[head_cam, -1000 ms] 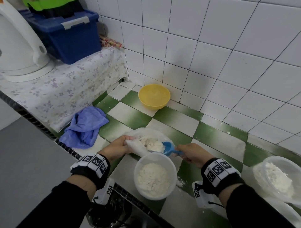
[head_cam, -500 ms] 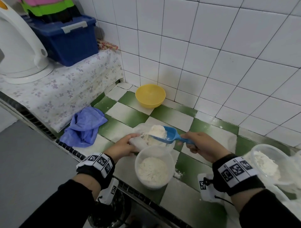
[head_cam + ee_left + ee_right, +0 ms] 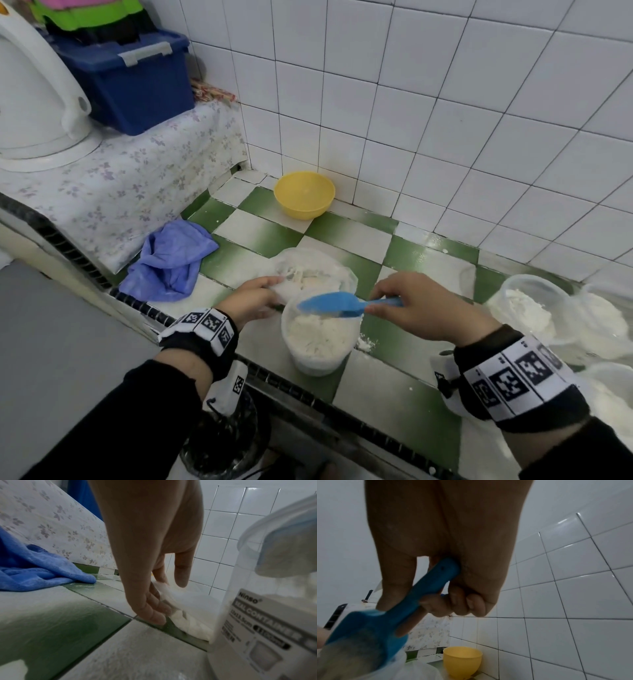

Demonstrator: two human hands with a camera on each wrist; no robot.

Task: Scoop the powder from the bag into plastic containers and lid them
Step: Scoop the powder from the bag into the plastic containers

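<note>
A clear plastic bag of white powder (image 3: 317,274) lies on the green-and-white tiled counter. My left hand (image 3: 255,298) pinches its near edge; in the left wrist view the fingers (image 3: 154,609) curl on the bag (image 3: 185,609). In front of the bag stands a round clear container (image 3: 320,337), partly filled with powder, its label side (image 3: 267,622) close to the left wrist camera. My right hand (image 3: 416,308) grips the handle of a blue scoop (image 3: 334,303), turned over above the container's mouth. From the right wrist the scoop (image 3: 373,627) tips downward.
A yellow bowl (image 3: 304,193) sits against the tiled wall. A blue cloth (image 3: 169,258) lies left of the bag. More powder-filled clear containers (image 3: 527,308) stand at the right. A raised floral-covered ledge (image 3: 113,185) carries a blue bin (image 3: 133,77). The counter's front edge runs just below the container.
The right hand lifted the loaded scoop out of the bag, brought it over the container and turned it over. The left hand kept hold of the bag.
</note>
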